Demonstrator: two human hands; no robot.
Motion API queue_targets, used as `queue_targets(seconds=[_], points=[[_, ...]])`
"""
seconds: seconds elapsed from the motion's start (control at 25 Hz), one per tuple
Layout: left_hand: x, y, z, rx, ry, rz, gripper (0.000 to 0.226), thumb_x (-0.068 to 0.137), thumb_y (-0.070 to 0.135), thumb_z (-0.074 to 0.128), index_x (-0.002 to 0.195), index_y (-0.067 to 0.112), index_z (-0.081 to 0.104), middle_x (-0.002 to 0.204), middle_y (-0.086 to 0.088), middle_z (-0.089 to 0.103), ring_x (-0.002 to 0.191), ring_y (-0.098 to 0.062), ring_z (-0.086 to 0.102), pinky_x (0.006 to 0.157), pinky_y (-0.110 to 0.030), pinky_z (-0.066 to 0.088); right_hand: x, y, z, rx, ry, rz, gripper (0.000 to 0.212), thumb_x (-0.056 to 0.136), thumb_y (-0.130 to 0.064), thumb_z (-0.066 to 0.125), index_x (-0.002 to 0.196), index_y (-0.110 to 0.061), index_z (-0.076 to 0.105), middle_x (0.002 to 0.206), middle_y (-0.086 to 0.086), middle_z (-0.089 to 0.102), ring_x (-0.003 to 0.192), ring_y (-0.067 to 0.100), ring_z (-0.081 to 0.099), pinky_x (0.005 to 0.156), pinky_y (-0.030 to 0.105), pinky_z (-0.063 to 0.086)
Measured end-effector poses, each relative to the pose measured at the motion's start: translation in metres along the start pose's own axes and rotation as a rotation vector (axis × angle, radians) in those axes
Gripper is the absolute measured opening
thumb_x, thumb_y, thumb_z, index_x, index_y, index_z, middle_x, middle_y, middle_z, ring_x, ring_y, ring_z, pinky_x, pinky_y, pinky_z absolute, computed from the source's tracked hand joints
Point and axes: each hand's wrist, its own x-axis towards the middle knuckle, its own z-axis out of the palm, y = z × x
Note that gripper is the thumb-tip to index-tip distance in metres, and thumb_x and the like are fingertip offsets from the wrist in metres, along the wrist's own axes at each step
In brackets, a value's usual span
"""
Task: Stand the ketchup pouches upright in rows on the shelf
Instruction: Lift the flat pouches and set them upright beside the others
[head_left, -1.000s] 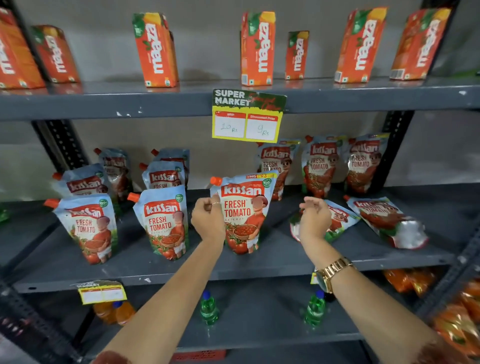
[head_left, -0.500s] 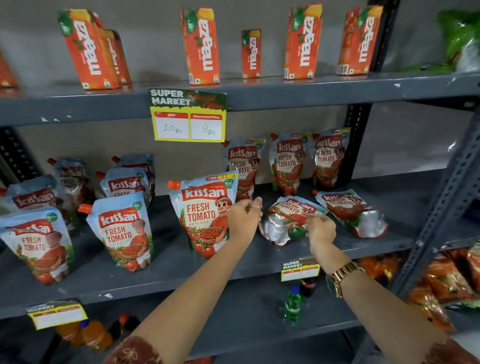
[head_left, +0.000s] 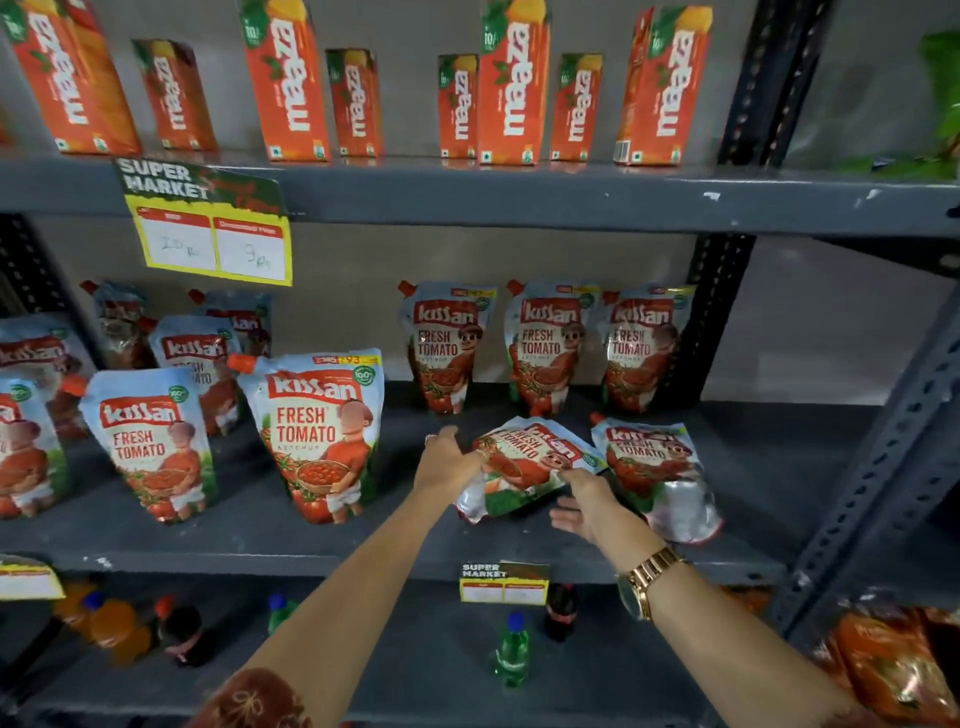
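Note:
A ketchup pouch lies tilted on the grey middle shelf, its silver bottom toward me. My left hand grips its left edge; my right hand touches its lower right edge with fingers spread. A second pouch lies flat just to the right. Three pouches stand upright at the back right. A large upright pouch stands left of my hands, with several more upright pouches further left.
Orange juice cartons stand on the shelf above, with a yellow price tag on its edge. Bottles sit on the lower shelf. A dark perforated upright post borders the right side.
My view shifted right. Both hands left the big upright pouch and moved right to the lying pouch, which is now lifted partly at its top end.

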Motion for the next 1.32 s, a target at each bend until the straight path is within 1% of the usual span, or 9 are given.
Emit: queue_targets(seconds=[0.12,0.28,0.36,0.44,0.56,0.76,1.0,1.2,1.32], points=[[-0.003,0.006,-0.005,0.083,-0.026,-0.062,0.081,0.078,0.027,0.064,0.146,0.009,0.023,0.148,-0.017,0.036,0.134,-0.031,0.039,0.108,-0.034,0.036,0.013,-0.003,0.002,-0.04,-0.026,-0.022,0.044,0.095,-0.021,0.042,0.135,-0.005,0.039,0.135,0.023,0.047,0.116,0.043,0.053,0.085,0.048,0.048],[-0.02,0.019,-0.027,0.351,-0.478,-0.36,0.079,0.072,0.047,0.067,0.138,0.017,0.036,0.139,-0.008,0.048,0.117,-0.025,0.054,0.087,-0.033,0.045,0.027,0.003,0.002,-0.19,0.024,-0.069,0.041,0.093,-0.03,0.046,0.124,-0.003,0.048,0.128,0.021,0.054,0.112,0.043,0.054,0.075,0.047,0.051],[-0.02,0.014,-0.033,0.363,-0.551,-0.425,0.077,0.073,0.052,0.067,0.136,0.017,0.04,0.139,-0.009,0.05,0.109,-0.025,0.059,0.088,-0.036,0.047,0.034,0.004,0.004,-0.305,0.057,-0.12,0.038,0.089,-0.029,0.051,0.116,-0.001,0.055,0.121,0.021,0.059,0.105,0.041,0.058,0.076,0.046,0.056],[-0.017,0.004,-0.029,0.189,-0.432,-0.43,0.068,0.083,0.048,0.06,0.135,0.01,0.04,0.137,-0.014,0.051,0.109,-0.029,0.058,0.094,-0.04,0.047,0.037,0.004,0.006,-0.382,0.074,-0.161,0.032,0.087,-0.022,0.053,0.108,0.001,0.059,0.11,0.019,0.063,0.095,0.039,0.061,0.078,0.05,0.057],[-0.01,-0.009,-0.011,-0.106,-0.105,-0.427,0.045,0.093,0.03,0.048,0.122,-0.004,0.051,0.117,-0.023,0.06,0.1,-0.034,0.06,0.084,-0.039,0.051,0.042,0.004,0.006,-0.513,0.104,-0.206,0.031,0.087,-0.021,0.053,0.106,0.002,0.061,0.106,0.019,0.065,0.092,0.038,0.064,0.072,0.047,0.059],[0.005,-0.014,-0.003,-0.066,0.088,-0.358,0.021,0.086,0.016,0.056,0.071,0.004,0.064,0.095,-0.02,0.067,0.084,-0.031,0.062,0.078,-0.038,0.053,0.052,0.001,0.004,-0.571,0.1,-0.199,0.025,0.088,-0.02,0.053,0.097,0.002,0.062,0.098,0.023,0.065,0.089,0.039,0.066,0.072,0.046,0.06],[-0.002,-0.007,-0.006,-0.067,0.237,-0.165,0.021,0.084,0.006,0.055,0.091,-0.001,0.074,0.103,-0.019,0.073,0.099,-0.031,0.066,0.081,-0.03,0.05,0.03,-0.016,0.01,-0.673,0.213,-0.438,0.034,0.088,-0.012,0.046,0.054,-0.009,0.054,0.072,0.014,0.062,0.078,0.028,0.06,0.072,0.037,0.05],[0.002,0.029,-0.033,-0.168,0.413,0.13,0.02,0.081,-0.005,0.052,0.085,-0.005,0.071,0.095,-0.019,0.073,0.085,-0.026,0.065,0.075,-0.025,0.045,0.002,-0.064,0.02,-0.592,0.322,-0.823,0.017,0.083,0.003,0.048,0.071,-0.004,0.056,0.076,0.013,0.061,0.073,0.026,0.056,0.061,0.028,0.037],[0.004,0.024,-0.034,-0.135,0.413,0.206,0.016,0.08,-0.006,0.052,0.069,0.001,0.062,0.083,-0.025,0.07,0.073,-0.025,0.062,0.069,-0.035,0.054,0.003,-0.064,0.02,-0.523,0.32,-0.866,0.016,0.089,-0.002,0.047,0.076,-0.004,0.056,0.082,0.015,0.065,0.078,0.028,0.063,0.066,0.037,0.052]])
